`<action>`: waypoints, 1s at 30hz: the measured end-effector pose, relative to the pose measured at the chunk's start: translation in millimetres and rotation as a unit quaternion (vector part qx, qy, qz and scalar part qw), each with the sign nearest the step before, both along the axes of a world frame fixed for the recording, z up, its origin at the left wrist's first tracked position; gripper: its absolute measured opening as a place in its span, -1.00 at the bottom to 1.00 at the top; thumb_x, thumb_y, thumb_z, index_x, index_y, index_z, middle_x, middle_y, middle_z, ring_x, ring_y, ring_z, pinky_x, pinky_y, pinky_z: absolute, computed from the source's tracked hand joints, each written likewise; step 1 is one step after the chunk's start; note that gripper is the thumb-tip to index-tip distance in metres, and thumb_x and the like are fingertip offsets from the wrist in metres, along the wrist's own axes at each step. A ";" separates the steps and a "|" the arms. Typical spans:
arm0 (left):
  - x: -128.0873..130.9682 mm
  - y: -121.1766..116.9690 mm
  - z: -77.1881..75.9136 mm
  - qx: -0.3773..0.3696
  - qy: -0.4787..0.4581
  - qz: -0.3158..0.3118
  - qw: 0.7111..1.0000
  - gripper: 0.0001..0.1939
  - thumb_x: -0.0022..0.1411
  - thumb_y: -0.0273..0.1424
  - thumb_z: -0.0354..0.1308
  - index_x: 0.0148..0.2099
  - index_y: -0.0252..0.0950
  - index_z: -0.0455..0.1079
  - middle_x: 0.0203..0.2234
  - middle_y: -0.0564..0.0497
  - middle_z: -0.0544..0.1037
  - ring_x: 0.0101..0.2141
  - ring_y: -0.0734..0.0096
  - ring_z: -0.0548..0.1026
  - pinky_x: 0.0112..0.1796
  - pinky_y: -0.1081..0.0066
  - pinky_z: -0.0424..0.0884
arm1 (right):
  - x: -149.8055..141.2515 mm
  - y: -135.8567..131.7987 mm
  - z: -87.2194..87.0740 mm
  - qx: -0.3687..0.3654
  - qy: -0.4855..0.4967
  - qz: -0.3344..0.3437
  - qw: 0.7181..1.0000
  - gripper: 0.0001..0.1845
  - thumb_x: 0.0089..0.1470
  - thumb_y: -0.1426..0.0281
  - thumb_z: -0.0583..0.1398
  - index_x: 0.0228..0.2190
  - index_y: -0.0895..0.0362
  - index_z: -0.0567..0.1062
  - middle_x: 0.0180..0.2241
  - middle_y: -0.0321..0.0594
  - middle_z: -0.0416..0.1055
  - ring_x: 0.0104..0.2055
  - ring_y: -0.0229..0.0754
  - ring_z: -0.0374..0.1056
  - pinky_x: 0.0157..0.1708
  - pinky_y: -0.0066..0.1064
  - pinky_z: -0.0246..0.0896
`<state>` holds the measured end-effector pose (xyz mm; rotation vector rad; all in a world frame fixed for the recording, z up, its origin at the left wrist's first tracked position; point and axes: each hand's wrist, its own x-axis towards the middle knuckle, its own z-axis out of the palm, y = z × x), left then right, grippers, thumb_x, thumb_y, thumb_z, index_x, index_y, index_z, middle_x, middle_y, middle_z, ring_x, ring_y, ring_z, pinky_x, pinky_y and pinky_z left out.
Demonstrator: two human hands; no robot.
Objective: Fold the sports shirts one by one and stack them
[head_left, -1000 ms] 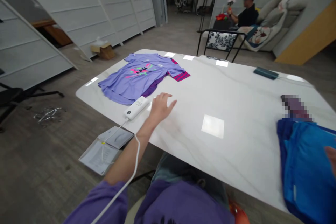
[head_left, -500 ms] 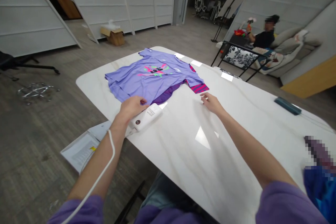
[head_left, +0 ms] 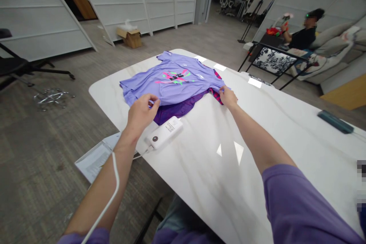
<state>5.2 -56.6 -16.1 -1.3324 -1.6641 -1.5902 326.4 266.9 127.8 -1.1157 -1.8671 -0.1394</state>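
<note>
A light purple T-shirt (head_left: 171,80) with a pink, green and black print lies spread on the white marbled table (head_left: 200,152). Along its near side a dark purple layer (head_left: 180,111) shows, more crumpled. My left hand (head_left: 143,112) is closed in a pinch at the shirt's near edge; its fingertips are partly hidden. At the right sleeve, my right hand (head_left: 229,97) grips the cloth, beside a red-and-dark patterned part (head_left: 216,96). Just right of my left hand lies a white power bank (head_left: 167,132) with a cable plugged into it.
A white cable (head_left: 116,183) runs over my left forearm. A dark green case (head_left: 335,121) lies on the table's right part. Below the left edge is an open white box (head_left: 93,160). Beyond the table a person (head_left: 303,38) sits by a sofa; a cardboard box (head_left: 132,38) stands on the floor.
My right hand has moved onto the sleeve and closed on it. My left hand has lifted slightly away from the power bank, and more dark purple cloth shows. The view has shifted.
</note>
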 end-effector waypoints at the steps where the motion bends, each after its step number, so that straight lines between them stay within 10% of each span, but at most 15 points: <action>1: 1.7 -2.0 7.0 0.033 0.008 -0.003 0.999 -0.75 0.51 -0.14 0.20 -0.03 -0.18 0.57 -0.09 -0.08 0.71 -0.20 0.24 0.63 -0.19 0.30 0.51 | 3.5 0.7 5.4 -0.016 0.056 0.035 0.998 -0.71 0.50 0.15 0.16 0.13 -0.06 0.51 -0.06 -0.06 0.69 -0.02 0.11 0.66 0.10 0.04 0.59; 9: 84.4 -53.2 60.8 0.175 0.148 -0.085 0.970 -0.84 0.53 -0.23 0.21 -0.04 -0.20 0.50 -0.12 -0.02 0.63 -0.22 0.36 0.61 -0.21 0.36 0.53 | 64.2 -5.7 65.2 -0.052 0.390 0.237 0.888 -0.75 0.49 0.18 0.12 0.10 -0.08 0.24 0.06 -0.16 0.59 -0.06 -0.14 0.65 -0.17 -0.19 0.69; 14: 204.2 -90.2 33.9 0.109 0.283 -0.197 0.932 -0.96 0.53 -0.38 0.22 -0.08 -0.20 0.48 -0.23 0.04 0.64 -0.27 0.38 0.59 -0.15 0.28 0.45 | 159.2 -20.1 58.2 0.028 0.442 0.214 0.871 -0.63 0.43 0.03 0.20 0.06 -0.07 0.25 0.08 -0.16 0.51 0.04 -0.13 0.64 -0.18 -0.26 0.66; 24: 428.9 -44.2 -114.7 -0.171 0.394 -0.459 0.778 -0.79 0.60 -0.17 0.22 0.05 -0.17 0.57 -0.03 -0.01 0.77 -0.04 0.22 0.71 -0.04 0.20 0.51 | 414.2 -36.5 -107.0 -0.038 0.487 0.081 0.869 -0.43 0.17 0.38 0.39 0.00 -0.09 0.15 0.12 -0.24 0.53 -0.14 -0.21 0.66 -0.17 -0.25 0.72; 27: 451.7 -37.9 -136.7 -0.200 0.410 -0.489 0.743 -0.50 0.57 0.10 0.21 0.25 -0.15 0.55 0.11 -0.07 0.73 0.13 0.13 0.68 0.12 0.12 0.55 | 461.7 -56.0 -151.6 -0.105 0.402 -0.026 0.909 -0.27 0.14 0.28 0.45 0.16 -0.06 0.18 0.11 -0.10 0.57 0.00 -0.05 0.65 0.00 -0.07 0.71; 30: 429.0 -24.8 -137.9 -0.172 0.418 -0.448 0.772 -0.44 0.60 0.09 0.15 0.37 -0.14 0.49 0.29 -0.13 0.64 0.30 0.10 0.58 0.33 0.05 0.48 | 483.9 -95.4 -189.6 -0.089 0.220 -0.150 0.960 0.02 0.07 0.14 0.52 0.38 0.08 0.20 0.34 0.26 0.43 0.38 0.31 0.46 0.37 0.24 0.44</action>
